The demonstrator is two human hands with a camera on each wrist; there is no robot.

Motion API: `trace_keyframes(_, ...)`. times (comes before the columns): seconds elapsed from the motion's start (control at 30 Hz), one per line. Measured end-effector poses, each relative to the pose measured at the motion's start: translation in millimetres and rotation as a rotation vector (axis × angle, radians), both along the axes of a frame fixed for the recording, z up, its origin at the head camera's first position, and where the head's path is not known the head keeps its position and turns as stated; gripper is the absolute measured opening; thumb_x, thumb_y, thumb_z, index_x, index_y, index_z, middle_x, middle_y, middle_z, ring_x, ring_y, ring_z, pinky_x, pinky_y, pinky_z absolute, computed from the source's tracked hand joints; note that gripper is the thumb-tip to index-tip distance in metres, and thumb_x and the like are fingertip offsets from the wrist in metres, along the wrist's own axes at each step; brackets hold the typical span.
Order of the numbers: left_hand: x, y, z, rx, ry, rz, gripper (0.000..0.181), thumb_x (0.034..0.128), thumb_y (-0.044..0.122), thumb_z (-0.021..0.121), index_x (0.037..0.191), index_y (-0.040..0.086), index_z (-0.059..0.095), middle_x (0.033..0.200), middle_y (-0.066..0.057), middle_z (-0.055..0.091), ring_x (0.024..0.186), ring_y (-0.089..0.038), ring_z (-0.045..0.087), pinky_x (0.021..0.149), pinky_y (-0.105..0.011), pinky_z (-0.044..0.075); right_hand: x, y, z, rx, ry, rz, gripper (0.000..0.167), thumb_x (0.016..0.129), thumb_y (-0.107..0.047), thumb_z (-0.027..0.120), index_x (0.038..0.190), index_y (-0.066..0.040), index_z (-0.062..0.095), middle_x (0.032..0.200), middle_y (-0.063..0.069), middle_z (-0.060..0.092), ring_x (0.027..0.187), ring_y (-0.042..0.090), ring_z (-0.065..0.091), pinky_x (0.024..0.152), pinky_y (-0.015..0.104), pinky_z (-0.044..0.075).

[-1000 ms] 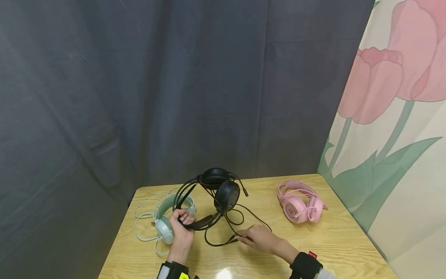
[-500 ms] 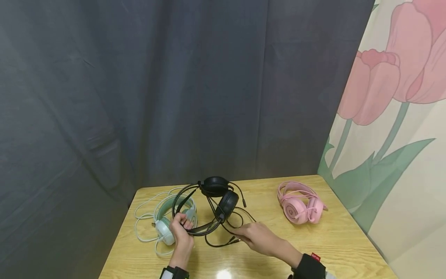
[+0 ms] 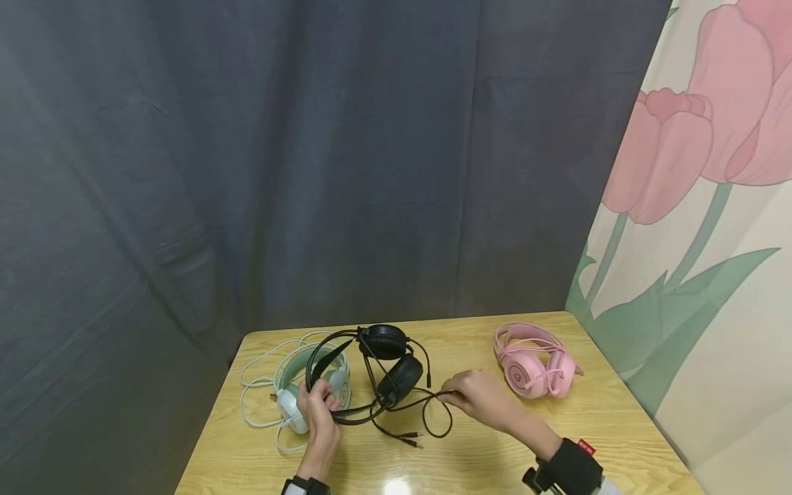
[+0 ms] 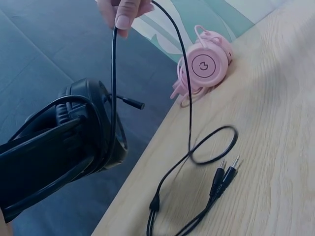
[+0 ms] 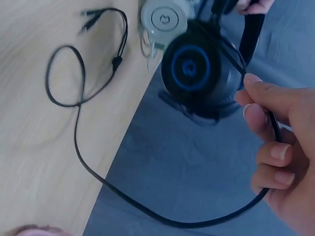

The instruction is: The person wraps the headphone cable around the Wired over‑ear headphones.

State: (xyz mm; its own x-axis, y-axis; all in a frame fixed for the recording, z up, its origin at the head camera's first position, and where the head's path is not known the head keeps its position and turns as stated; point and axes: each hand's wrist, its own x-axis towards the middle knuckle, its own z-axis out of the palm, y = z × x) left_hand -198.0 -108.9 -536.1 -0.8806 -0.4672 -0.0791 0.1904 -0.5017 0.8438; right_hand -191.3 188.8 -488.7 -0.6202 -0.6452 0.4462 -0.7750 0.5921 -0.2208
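Observation:
The black headset [image 3: 399, 379] is held by its headband in my left hand [image 3: 320, 419], earcups to the right and mic boom hanging at the back. My right hand [image 3: 482, 399] pinches its black cable [image 3: 410, 405] to the right of the earcups. In the right wrist view the right thumb and fingers [image 5: 278, 152] curl round that cable, which loops down to the table. Two plugs [image 4: 224, 179] at the cable's end lie on the wood in the left wrist view.
A mint-green and white headset [image 3: 291, 405] with a white cable lies on the table's left, partly behind the black one. A pink headset [image 3: 526, 371] lies at the right. Dark curtain [image 3: 371, 165] stands behind the table [image 3: 619, 447], and a tulip-patterned wall [image 3: 730, 275] at the right.
My right hand has moved right and slightly away, drawing the cable out from the headset. The black headset in my left hand has come lower and nearer.

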Motion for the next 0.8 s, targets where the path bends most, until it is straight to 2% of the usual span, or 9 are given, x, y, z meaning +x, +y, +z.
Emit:
trace_keyframes(0.1,-0.4,-1.4,-1.4,-0.022,-0.009,-0.019,0.016,0.0819,-0.008,0.044,0.087,0.007,0.040,0.058,0.004,0.035,0.043,-0.003,0.027,0.043,-0.016,0.025,-1.3,7,4.7,0.014,0.047,-0.046,0.009,0.084,-0.024,0.077,0.078,-0.021,0.071,0.072,-0.015,0.062,0.059,-0.007,0.049,0.049,0.015,0.039)
trace_keyframes(0.2,0.2,-2.6,-3.0,-0.038,-0.016,-0.029,0.016,0.0810,-0.008,0.044,0.087,0.006,0.041,0.057,0.004,0.036,0.043,-0.003,0.027,0.043,-0.016,0.025,-2.4,13,7.0,0.021,0.078,-0.064,0.006,0.082,-0.023,0.079,0.080,-0.022,0.073,0.075,-0.014,0.064,0.062,-0.004,0.053,0.049,0.017,0.041)
trace_keyframes(0.33,1.9,-3.5,-4.2,-0.060,-0.022,-0.037,0.016,0.0801,-0.008,0.044,0.088,0.006,0.041,0.058,0.004,0.036,0.044,-0.003,0.028,0.042,-0.016,0.025,-5.2,17,5.9,0.019,0.115,-0.045,0.005,0.084,-0.016,0.077,0.087,-0.020,0.076,0.078,-0.012,0.062,0.068,0.001,0.057,0.053,0.018,0.045)
trace_keyframes(0.53,4.1,-5.6,-3.8,-0.093,-0.019,-0.096,0.016,0.0794,-0.008,0.045,0.086,0.006,0.041,0.059,0.004,0.034,0.044,-0.004,0.029,0.042,-0.016,0.027,-9.7,17,1.5,-0.080,0.220,-0.001,0.016,0.081,-0.010,0.077,0.093,-0.020,0.075,0.077,-0.013,0.056,0.062,-0.004,0.046,0.050,0.012,0.036)
trace_keyframes(0.67,5.5,-7.7,-3.6,-0.117,-0.022,-0.171,0.018,0.0794,-0.008,0.044,0.087,0.008,0.039,0.059,0.005,0.032,0.045,-0.005,0.030,0.043,-0.016,0.027,-12.0,16,-0.6,-0.180,0.280,-0.036,0.015,0.074,-0.018,0.083,0.083,-0.020,0.072,0.074,-0.014,0.058,0.060,-0.006,0.047,0.049,0.012,0.038)
trace_keyframes(0.8,6.8,-9.4,-4.1,-0.144,-0.028,-0.240,0.020,0.0780,-0.007,0.044,0.088,0.008,0.037,0.059,0.005,0.032,0.046,-0.006,0.030,0.043,-0.017,0.027,-12.7,16,-2.7,-0.217,0.309,-0.100,0.024,0.068,-0.028,0.086,0.069,-0.023,0.063,0.065,-0.018,0.052,0.054,-0.009,0.039,0.046,0.010,0.032)
